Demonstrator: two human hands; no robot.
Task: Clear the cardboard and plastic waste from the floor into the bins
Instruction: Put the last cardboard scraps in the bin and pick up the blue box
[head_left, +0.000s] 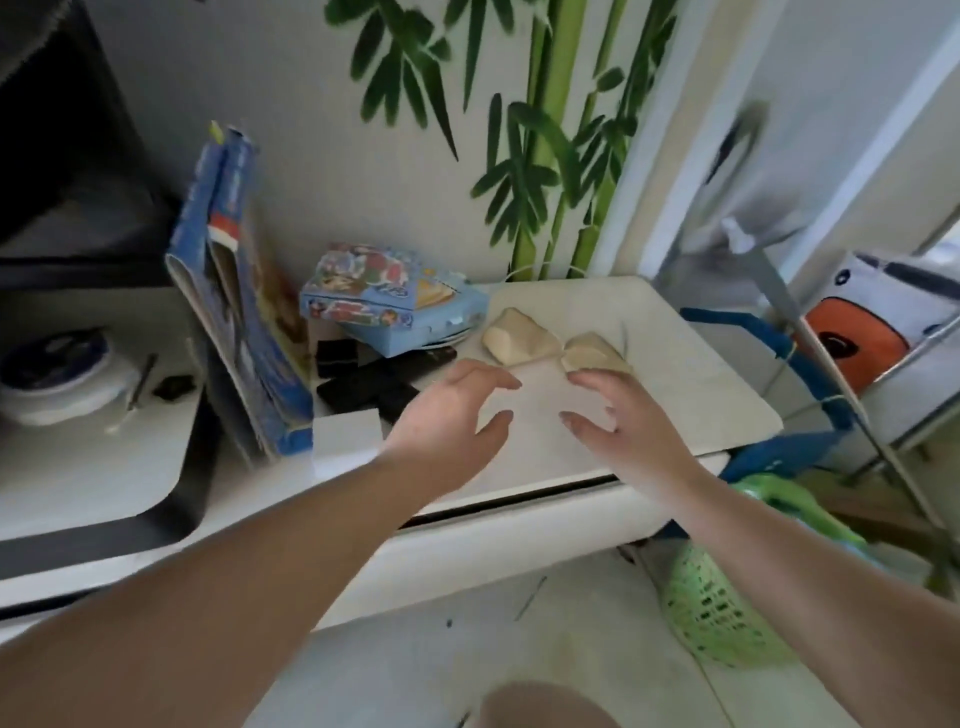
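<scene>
Both hands, left (457, 415) and right (623, 421), fingers spread, hover near two smooth beige wedges (519, 338).

The wall (322, 156) is pale and carries a painted green bamboo (561, 130). Below it stands a low white cabinet (519, 540) with a rounded top. The floor (519, 649) is light. At right stands a metal rack (852, 415).
</scene>
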